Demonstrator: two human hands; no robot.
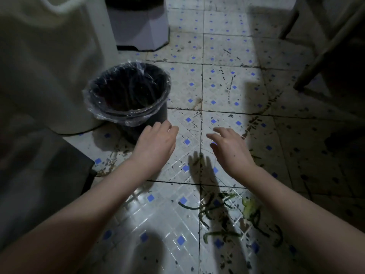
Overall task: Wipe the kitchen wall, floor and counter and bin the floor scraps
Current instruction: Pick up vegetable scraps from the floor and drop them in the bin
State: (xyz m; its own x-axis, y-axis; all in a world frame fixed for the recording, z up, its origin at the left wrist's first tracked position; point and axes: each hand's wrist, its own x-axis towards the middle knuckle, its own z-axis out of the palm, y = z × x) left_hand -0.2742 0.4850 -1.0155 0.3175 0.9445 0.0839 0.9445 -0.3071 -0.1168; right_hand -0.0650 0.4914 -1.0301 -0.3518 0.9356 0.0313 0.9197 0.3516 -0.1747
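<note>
Head view: left hand [156, 141], fingers loosely extended, holding nothing, poised above the tiled floor [217, 91] just right of the bin [128, 97]. Right hand [231, 149], fingers spread and slightly bent, empty, apart from the left. Bin: dark, lined with clear plastic, standing far left beside a pale appliance [49, 66]. Green vegetable scraps [223, 216]: scattered on the near floor, under the right forearm. Floor: spattered with dark specks.

Both bare forearms reaching forward and down, left hand [156, 140] palm down with relaxed fingers held together, right hand [230, 146] just beside it, palm down, fingers loosely spread and slightly bent, both holding nothing
</note>
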